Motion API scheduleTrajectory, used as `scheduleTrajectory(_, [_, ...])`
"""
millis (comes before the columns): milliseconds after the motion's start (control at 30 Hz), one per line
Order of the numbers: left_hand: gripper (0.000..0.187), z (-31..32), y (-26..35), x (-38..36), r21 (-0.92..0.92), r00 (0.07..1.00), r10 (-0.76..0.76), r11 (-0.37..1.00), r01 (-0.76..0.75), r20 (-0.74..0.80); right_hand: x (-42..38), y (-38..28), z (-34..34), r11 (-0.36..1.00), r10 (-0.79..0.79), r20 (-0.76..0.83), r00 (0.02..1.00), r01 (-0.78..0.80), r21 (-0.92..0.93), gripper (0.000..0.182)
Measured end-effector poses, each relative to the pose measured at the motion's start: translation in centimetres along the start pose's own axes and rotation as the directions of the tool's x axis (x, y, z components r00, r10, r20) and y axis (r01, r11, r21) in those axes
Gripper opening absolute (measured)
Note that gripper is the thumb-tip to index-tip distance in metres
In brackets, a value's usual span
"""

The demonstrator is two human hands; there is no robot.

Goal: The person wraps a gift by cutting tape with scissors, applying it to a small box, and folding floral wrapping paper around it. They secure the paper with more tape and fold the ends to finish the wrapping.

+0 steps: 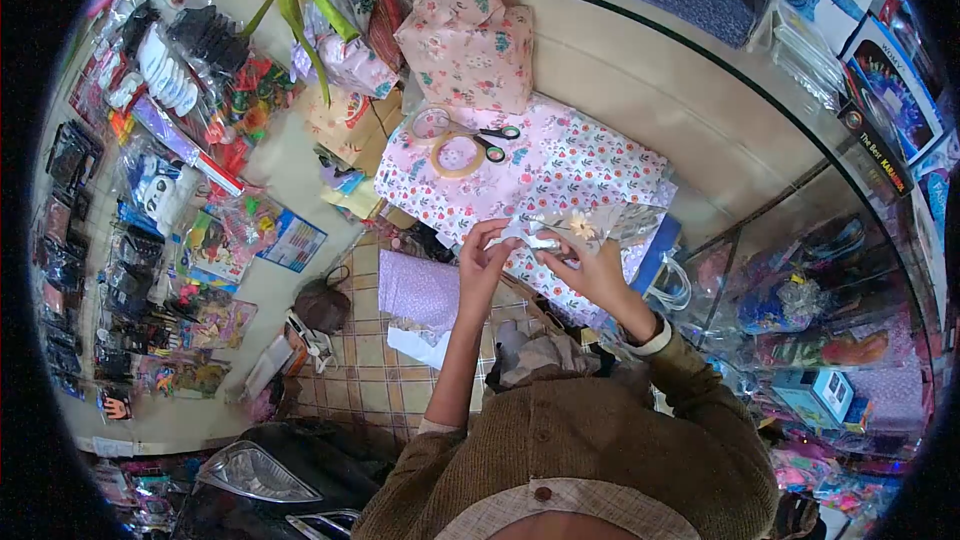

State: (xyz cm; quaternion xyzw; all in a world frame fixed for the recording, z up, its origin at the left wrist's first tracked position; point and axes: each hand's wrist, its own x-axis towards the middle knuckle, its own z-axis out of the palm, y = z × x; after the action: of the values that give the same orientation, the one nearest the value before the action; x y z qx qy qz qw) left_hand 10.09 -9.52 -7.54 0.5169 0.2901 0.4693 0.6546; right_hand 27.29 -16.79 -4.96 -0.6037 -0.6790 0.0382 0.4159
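My left hand [484, 252] and my right hand [592, 273] are close together over floral wrapping paper [600, 155]. Both hold a small white strip [522, 233] between bent fingers. Beside my right hand lies a clear wrapper with a cream flower [581, 226]. Further up on the paper are two rolls of tape, one tan [457, 168] and one clear [431, 124], with dark-handled scissors [492, 143] against them. A pink floral wrapped package [470, 50] stands behind them.
A glass counter edge [740, 65] curves along the back and right, with packaged goods beneath. Hanging packets [70, 240] cover the left wall. Purple patterned paper [415, 288] lies lower left of the work surface. Part of a motorcycle [262, 472] shows at the bottom left.
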Motion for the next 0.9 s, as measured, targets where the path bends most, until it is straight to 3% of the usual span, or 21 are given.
scheduleTrajectory(300, [0.025,0.1,-0.2,0.2,-0.047,0.998,0.053,0.998,-0.052,0.024,-0.2,-0.3,0.0,0.998,0.015,-0.008,1.000,-0.015,-0.066,0.028])
scheduleTrajectory(500, [0.025,-0.1,-0.3,0.1,-0.040,0.997,0.042,0.998,-0.040,0.065,-0.2,0.6,1.0,0.996,-0.090,-0.107,0.990,0.090,-0.003,0.025])
scheduleTrajectory(700, [0.026,0.0,-0.4,-0.1,0.096,0.991,0.098,0.990,-0.106,0.090,-0.2,0.9,0.7,0.997,-0.070,-0.048,0.996,0.071,0.009,0.023])
scheduleTrajectory(900, [0.026,0.5,-0.1,-0.4,0.253,0.975,0.163,0.947,-0.197,0.148,-0.4,1.2,0.3,0.978,0.153,0.030,0.988,-0.156,0.139,0.023])
